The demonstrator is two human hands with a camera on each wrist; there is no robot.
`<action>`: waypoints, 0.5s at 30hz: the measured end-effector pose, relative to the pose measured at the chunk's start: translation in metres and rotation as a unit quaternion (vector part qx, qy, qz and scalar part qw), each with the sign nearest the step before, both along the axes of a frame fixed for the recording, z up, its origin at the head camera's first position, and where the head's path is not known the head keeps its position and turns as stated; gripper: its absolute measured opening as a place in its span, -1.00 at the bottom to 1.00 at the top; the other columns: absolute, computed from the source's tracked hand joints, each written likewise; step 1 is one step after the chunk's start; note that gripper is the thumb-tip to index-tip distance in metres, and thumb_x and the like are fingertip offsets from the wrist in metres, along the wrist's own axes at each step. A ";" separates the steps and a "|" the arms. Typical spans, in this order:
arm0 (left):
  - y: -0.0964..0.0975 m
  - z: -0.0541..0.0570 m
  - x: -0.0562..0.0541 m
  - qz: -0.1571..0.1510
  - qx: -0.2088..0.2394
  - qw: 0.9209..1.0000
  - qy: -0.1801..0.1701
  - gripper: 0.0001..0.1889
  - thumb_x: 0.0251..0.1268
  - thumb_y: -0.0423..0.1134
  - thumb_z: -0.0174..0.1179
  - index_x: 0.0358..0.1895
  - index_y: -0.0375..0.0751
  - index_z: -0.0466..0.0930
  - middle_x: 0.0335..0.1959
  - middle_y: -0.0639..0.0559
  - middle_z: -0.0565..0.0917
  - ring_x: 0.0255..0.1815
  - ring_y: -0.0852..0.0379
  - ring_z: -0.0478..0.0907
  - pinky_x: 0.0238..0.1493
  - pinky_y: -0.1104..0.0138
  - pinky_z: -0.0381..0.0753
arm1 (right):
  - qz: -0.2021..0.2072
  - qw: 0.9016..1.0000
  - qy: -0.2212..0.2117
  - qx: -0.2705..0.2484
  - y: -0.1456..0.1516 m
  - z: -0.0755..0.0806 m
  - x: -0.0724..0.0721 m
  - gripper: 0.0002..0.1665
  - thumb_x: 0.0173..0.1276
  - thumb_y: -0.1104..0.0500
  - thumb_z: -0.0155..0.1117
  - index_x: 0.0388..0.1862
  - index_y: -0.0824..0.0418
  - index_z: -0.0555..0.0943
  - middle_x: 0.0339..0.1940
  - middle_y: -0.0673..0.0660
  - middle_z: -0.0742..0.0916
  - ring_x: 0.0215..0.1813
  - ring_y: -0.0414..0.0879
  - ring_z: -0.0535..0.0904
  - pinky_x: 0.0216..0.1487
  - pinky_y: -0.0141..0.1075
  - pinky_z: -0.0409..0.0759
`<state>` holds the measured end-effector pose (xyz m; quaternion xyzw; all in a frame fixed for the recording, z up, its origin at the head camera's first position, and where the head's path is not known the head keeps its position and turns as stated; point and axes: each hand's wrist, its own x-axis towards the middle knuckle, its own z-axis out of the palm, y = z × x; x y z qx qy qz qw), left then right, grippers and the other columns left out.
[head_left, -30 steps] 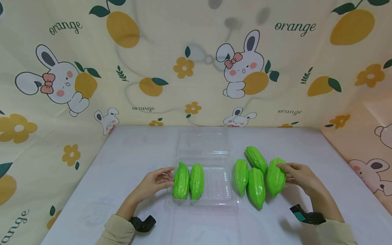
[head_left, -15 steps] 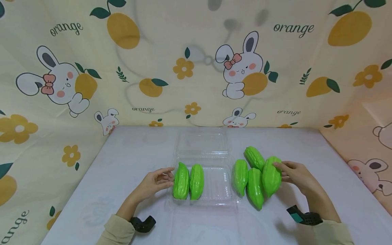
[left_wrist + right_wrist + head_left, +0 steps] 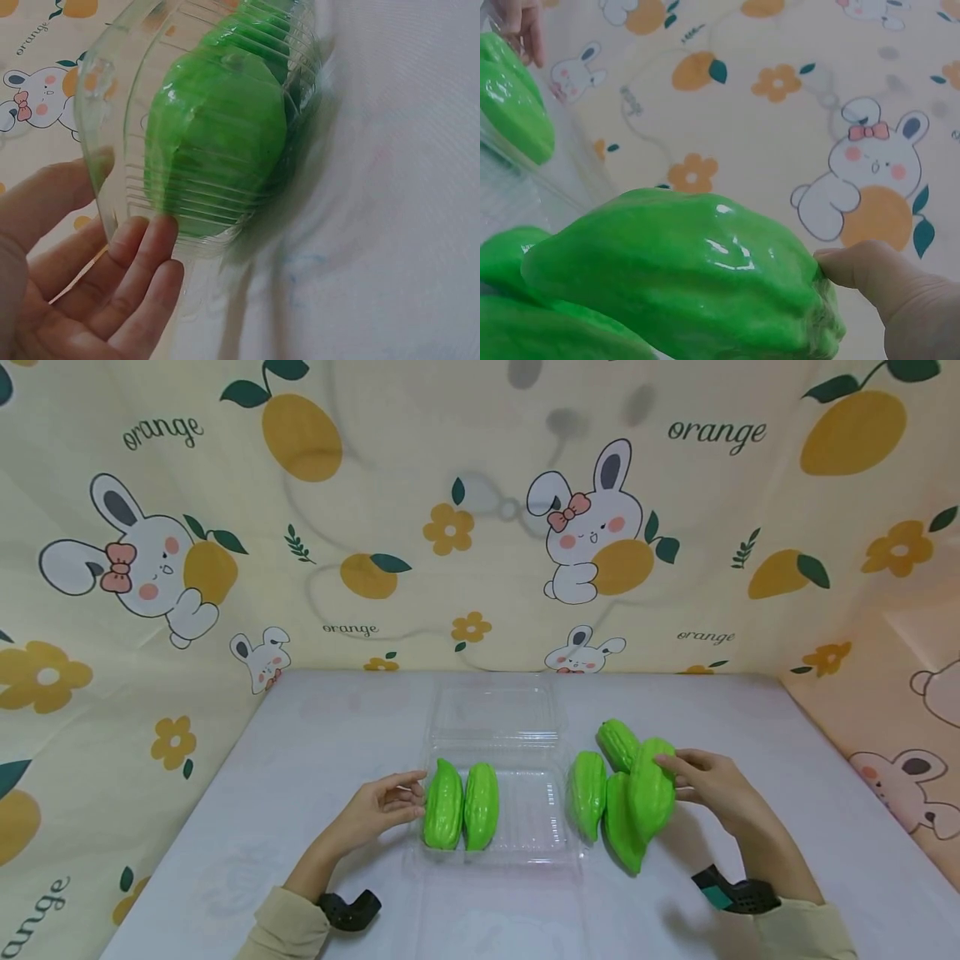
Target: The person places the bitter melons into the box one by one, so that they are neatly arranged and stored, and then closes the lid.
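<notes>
Pinching the clear container (image 3: 531, 810) by its rim, the left hand (image 3: 386, 800) presumably steadies it under two green gourds (image 3: 444, 806), with three loose gourds (image 3: 587, 793) just rightward and the held gourd (image 3: 651, 789), seemingly lifted for clearance, pinched near its top by the right hand (image 3: 712, 787).

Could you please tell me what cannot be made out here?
Head view: part of one loose vegetable, hidden by the held vegetable.
Right wrist view: part of the left hand, cut off by the top edge.
Left wrist view: the far part of the clear box, past the top edge.
</notes>
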<state>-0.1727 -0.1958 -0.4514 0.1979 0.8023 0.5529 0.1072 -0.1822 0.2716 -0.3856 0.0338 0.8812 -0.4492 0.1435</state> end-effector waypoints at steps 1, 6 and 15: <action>0.000 0.000 0.000 0.000 0.001 1.000 -0.002 -0.37 0.28 -0.23 0.26 0.33 -0.49 0.31 0.02 -0.38 0.55 -0.03 0.29 0.56 0.00 0.62 0.57 | 0.002 1.000 0.000 -0.001 -0.002 0.001 0.000 -0.05 0.52 -0.18 -0.07 0.40 0.65 0.06 0.31 0.55 0.41 -0.03 -0.19 0.61 0.06 -0.26 0.69; 0.000 0.000 0.000 -0.003 0.004 1.000 -0.002 -0.37 0.28 -0.24 0.26 0.33 -0.49 0.30 0.03 -0.40 0.54 -0.04 0.29 0.56 -0.01 0.60 0.58 | 0.010 1.000 0.009 -0.012 -0.009 0.004 -0.001 -0.09 0.52 -0.15 -0.05 0.40 0.63 0.10 0.32 0.54 0.41 -0.04 -0.20 0.60 0.03 -0.30 0.70; 0.000 0.000 0.000 -0.011 0.012 1.000 -0.014 -0.38 0.28 -0.25 0.25 0.33 -0.51 0.29 0.04 -0.42 0.53 -0.01 0.22 0.57 -0.02 0.59 0.60 | 0.022 0.999 0.012 -0.021 -0.024 0.005 -0.002 -0.15 0.52 -0.10 -0.01 0.39 0.61 0.13 0.33 0.53 0.41 -0.01 -0.16 0.59 0.04 -0.29 0.70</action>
